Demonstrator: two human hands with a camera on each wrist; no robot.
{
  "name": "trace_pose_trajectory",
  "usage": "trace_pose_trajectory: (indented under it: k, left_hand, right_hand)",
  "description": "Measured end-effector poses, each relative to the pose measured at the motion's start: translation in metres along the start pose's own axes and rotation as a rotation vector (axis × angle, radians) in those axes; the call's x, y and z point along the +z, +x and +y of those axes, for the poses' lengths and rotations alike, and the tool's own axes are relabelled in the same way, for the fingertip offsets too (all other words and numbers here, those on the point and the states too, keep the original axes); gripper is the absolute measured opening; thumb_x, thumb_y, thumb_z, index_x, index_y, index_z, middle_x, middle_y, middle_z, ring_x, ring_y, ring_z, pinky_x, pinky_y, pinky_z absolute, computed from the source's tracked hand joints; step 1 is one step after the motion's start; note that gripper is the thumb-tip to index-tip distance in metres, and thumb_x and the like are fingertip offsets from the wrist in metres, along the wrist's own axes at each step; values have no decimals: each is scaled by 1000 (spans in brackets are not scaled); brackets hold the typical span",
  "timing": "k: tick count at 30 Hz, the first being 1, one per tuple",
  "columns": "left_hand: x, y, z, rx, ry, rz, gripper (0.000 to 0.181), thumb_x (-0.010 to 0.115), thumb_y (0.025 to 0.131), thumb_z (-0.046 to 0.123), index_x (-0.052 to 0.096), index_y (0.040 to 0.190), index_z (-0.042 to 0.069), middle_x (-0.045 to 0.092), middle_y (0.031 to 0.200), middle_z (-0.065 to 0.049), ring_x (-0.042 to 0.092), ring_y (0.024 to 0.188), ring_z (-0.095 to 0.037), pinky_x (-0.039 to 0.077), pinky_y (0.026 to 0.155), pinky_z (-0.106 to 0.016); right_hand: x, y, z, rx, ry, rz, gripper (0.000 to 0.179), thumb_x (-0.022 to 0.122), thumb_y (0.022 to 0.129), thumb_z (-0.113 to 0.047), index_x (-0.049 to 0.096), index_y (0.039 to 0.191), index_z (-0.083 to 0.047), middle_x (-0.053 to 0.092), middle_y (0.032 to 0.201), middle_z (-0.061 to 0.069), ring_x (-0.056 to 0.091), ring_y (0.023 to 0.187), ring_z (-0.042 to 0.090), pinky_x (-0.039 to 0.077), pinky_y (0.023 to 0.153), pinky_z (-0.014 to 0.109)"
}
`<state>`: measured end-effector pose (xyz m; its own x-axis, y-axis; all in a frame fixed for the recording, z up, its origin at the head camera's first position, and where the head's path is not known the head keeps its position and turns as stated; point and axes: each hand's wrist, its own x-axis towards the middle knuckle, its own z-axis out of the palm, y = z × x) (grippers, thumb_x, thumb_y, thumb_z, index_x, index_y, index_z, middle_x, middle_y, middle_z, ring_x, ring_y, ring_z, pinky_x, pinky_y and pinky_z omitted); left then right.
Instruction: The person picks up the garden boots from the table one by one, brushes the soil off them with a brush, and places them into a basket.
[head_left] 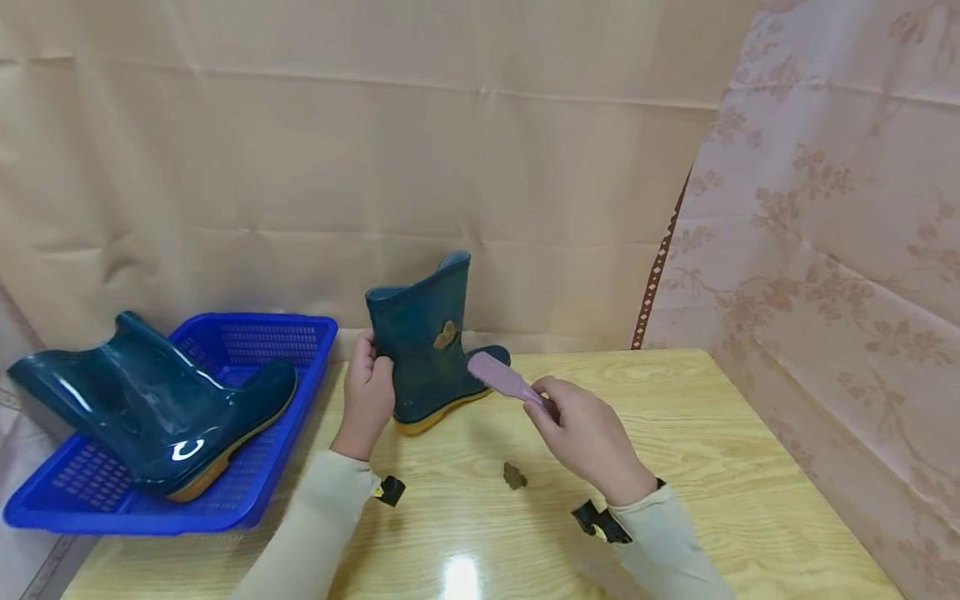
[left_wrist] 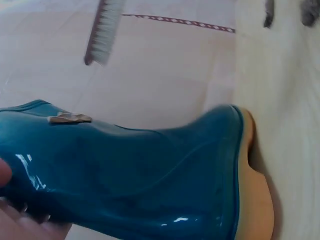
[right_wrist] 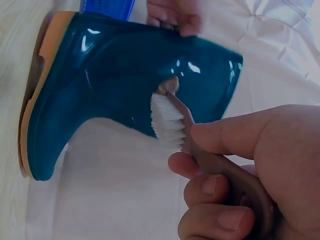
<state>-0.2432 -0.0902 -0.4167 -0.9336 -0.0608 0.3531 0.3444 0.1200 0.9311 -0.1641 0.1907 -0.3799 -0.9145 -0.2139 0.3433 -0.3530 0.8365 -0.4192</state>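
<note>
A dark teal rubber boot [head_left: 423, 354] with a tan sole stands upright on the table, its toe pointing right. My left hand [head_left: 367, 383] grips the back of its shaft. A small brown lump [head_left: 444, 335] that looks like mud sticks to the shaft's side. My right hand [head_left: 585, 425] holds a pinkish-purple brush [head_left: 501, 377] by its handle, in front of the boot's toe in the head view. Its white bristles [right_wrist: 166, 120] show in the right wrist view, where they overlap the boot's edge just below the lump.
To the left, a blue plastic basket [head_left: 326, 342] has a second teal rubber boot [head_left: 157, 400] lying tilted in it and over its rim. Another brown clump [head_left: 514, 476] lies on the wood-grain table [head_left: 660, 400] between my forearms. A beige cloth [head_left: 450, 167] hangs behind the table.
</note>
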Motion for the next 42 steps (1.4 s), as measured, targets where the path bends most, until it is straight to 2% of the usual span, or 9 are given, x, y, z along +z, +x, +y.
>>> trace_pose_trajectory:
  k: [6,10,14,17,22,26,33,38,42]
  left_hand:
    - [16,-13,-7,22,-12,18,49,60,103,10,42,148,6,53,143,-12,52,132,-26,40,112,-51]
    - [28,-13,-6,72,-97,-21,43,58,106,8,47,147,8,58,142,-11,55,133,-26,42,113,-49]
    - [31,-8,-4,83,-103,-66,39,57,106,8,49,144,5,61,139,-12,57,131,-25,44,112,-49]
    - [28,-3,-2,54,-103,-66,39,58,106,11,49,143,3,61,138,-14,57,130,-27,44,111,-50]
    - [18,7,-5,-77,-125,-28,50,59,107,16,40,151,6,54,148,-11,51,137,-27,41,114,-52]
    - [11,10,-11,-121,-75,-55,55,57,108,19,33,155,6,48,153,-14,49,140,-34,39,115,-56]
    - [-4,3,-11,-62,72,-57,50,62,103,15,39,147,6,51,138,-16,50,126,-33,44,109,-53]
    - [-14,5,-6,50,49,23,40,61,94,0,48,132,-1,53,119,-17,50,108,-27,46,91,-35]
    - [-21,10,-3,42,69,12,38,66,98,5,50,131,-2,56,120,-16,54,107,-23,49,86,-26]
  right_hand:
    - [-4,0,0,0,-12,4,14,70,100,-23,72,110,-12,49,67,-9,40,50,5,32,46,24]
    - [-5,0,-1,6,-9,12,15,70,100,-23,72,110,-12,49,67,-9,40,50,5,32,46,24]
    - [-7,0,-1,16,-2,45,14,70,101,-23,72,110,-12,49,67,-8,40,51,6,32,46,25]
    - [-7,0,-1,22,5,59,15,69,101,-24,71,111,-12,50,69,-7,41,52,7,33,47,25]
    - [-7,1,-1,56,7,33,20,68,102,-25,70,117,-12,55,75,-6,45,54,9,35,47,26]
    - [-6,3,1,63,2,23,21,68,102,-25,70,118,-11,56,76,-5,46,54,10,35,47,27]
    - [-2,5,0,76,25,5,27,66,102,-23,67,126,-13,52,71,-5,45,53,10,34,46,26]
    - [0,7,0,81,28,34,27,64,100,-20,65,126,-11,52,74,-2,42,53,11,32,46,26]
    - [1,11,0,29,26,75,25,65,102,-18,63,125,-8,52,80,-1,44,61,14,36,52,28]
